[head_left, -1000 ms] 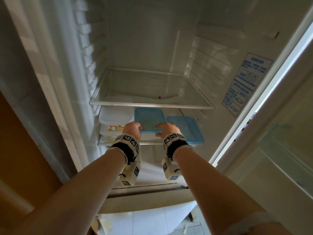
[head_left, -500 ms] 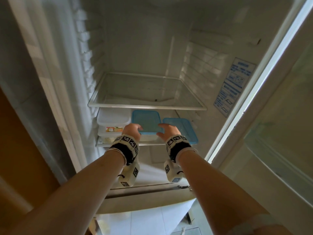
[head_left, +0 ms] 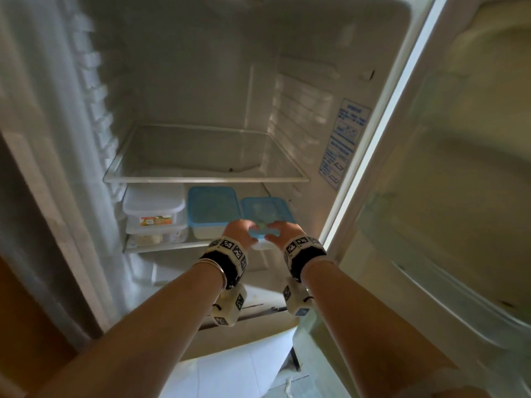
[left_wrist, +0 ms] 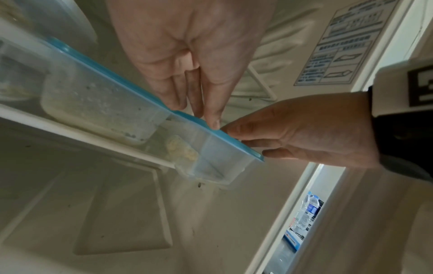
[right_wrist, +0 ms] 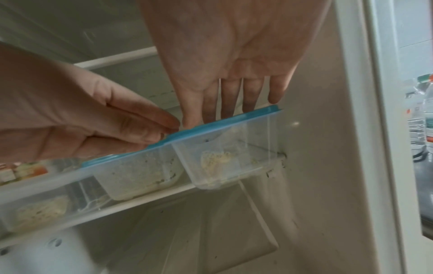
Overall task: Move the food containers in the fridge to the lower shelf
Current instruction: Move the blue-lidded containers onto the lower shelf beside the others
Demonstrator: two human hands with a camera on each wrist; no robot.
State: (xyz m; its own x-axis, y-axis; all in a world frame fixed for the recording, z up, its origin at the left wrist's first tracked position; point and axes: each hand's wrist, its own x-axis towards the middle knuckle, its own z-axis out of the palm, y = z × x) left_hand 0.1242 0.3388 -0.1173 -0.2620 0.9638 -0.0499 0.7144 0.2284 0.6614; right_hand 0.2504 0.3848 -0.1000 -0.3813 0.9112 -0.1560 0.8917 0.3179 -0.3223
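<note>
Three kinds of food container stand on the lower glass shelf [head_left: 161, 247]. Stacked clear-lidded tubs [head_left: 153, 208] are at the left and a blue-lidded container [head_left: 212, 208] is in the middle. A smaller blue-lidded container [head_left: 265, 211] is at the right, and its front juts over the shelf edge. My left hand [head_left: 240, 229] and right hand [head_left: 283, 229] meet at the front of this right container [right_wrist: 234, 148]. The fingers [left_wrist: 206, 111] of the left hand lie straight on its lid. The right hand's fingers [right_wrist: 234, 96] also reach straight over the lid.
The upper glass shelf [head_left: 201, 178] is bare, just above the containers. The fridge's right wall with a blue label [head_left: 344, 139] is close to the right hand. The open door [head_left: 459, 196] stands at the right. Water bottles [right_wrist: 421, 115] show beyond the fridge.
Both hands have shifted right from the middle blue-lidded container to the right one. The middle container now sits back on the shelf. My view has tilted up and left.
</note>
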